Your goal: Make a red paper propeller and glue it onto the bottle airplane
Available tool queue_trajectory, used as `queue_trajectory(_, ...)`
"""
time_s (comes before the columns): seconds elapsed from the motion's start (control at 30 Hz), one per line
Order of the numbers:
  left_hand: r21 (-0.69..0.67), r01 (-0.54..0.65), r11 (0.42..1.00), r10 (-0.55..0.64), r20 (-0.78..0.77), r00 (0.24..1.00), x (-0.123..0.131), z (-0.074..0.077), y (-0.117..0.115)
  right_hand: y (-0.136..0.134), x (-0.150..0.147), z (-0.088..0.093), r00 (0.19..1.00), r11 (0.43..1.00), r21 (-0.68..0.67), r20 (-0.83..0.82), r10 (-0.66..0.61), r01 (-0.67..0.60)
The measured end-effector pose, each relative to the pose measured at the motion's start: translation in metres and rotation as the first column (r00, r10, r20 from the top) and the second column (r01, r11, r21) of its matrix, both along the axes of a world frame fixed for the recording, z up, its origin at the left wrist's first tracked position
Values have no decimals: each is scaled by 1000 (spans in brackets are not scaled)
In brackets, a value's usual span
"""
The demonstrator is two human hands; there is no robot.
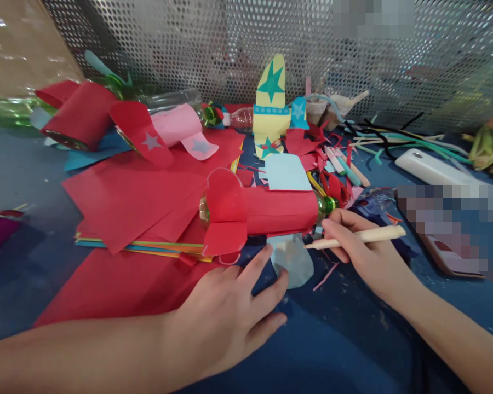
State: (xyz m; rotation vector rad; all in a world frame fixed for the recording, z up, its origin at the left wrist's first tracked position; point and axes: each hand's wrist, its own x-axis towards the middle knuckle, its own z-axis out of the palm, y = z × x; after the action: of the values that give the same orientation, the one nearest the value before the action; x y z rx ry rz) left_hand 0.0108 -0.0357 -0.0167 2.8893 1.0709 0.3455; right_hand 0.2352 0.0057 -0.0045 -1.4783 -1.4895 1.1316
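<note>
A green plastic bottle (326,204) wrapped in red paper lies on its side on the blue table, with rounded red paper fins (224,238) at its left end. A pale blue paper piece (288,172) stands up from its top edge. My right hand (363,246) grips a cream-coloured marker (380,234), its tip pointing left over a pale rounded paper cutout (293,262) below the bottle. With fingers spread, my left hand (234,312) rests on the table, its fingertips at the cutout's left edge and close under the bottle.
Red paper sheets (148,191) are stacked at the left. Behind stand a yellow paper-wrapped bottle (271,120) and a red-wrapped bottle (82,115). Scraps and several markers (347,167) lie at the back right, near a white device (431,167) and a phone (439,235). A perforated metal screen (189,44) rises behind.
</note>
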Motion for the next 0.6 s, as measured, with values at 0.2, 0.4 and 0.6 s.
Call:
queue_trajectory(0.2, 12, 3, 1000, -2, -23, 1000, 0, 0, 1, 1, 0, 0, 997, 999, -6, 65, 46, -46)
queue_trajectory(0.4, -5, 1, 1000, -1, -27, 1000, 0, 1, 0, 2, 1, -1, 984, 995, 83, 173, 44, -60)
queue_trajectory(0.6, 4, -3, 1000, 3, -45, 999, 0, 0, 0, 1, 1, -2, 978, 996, 57, 200, 54, -67)
